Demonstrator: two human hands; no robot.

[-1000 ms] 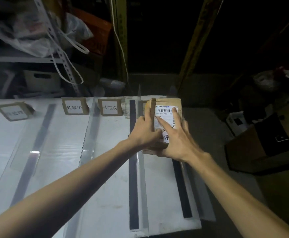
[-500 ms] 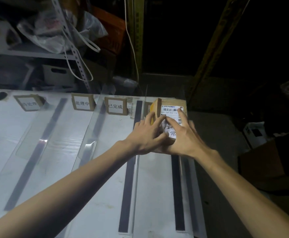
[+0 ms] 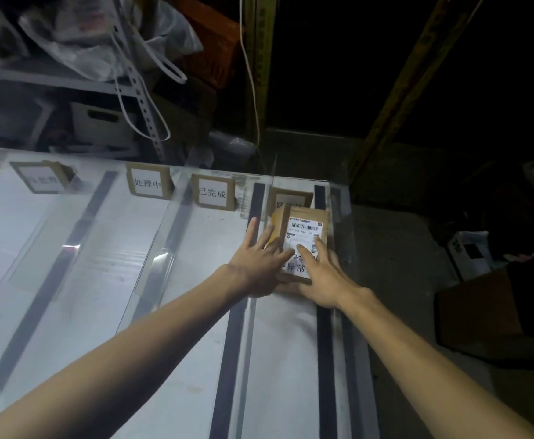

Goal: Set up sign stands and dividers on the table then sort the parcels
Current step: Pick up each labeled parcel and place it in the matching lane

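Head view, dim light. White table [image 3: 69, 248] carried four cardboard-framed sign stands along its far edge: first [image 3: 42, 176], second [image 3: 147, 184], third [image 3: 213, 192], fourth [image 3: 291, 198]. Clear dividers [image 3: 151, 264] and black strips [image 3: 237, 343] ran toward the camera and split the top into lanes. A brown parcel [image 3: 303, 217] lay in the rightmost lane, just before the fourth stand. Left hand [image 3: 259, 267] touched its left side with fingers straight and spread. Right hand [image 3: 326, 277] lay flat on its white barcode label [image 3: 305, 231].

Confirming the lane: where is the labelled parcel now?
Head view: the parcel lies in the rightmost lane of the table, just in front of the rightmost sign stand, left hand and right hand on it.
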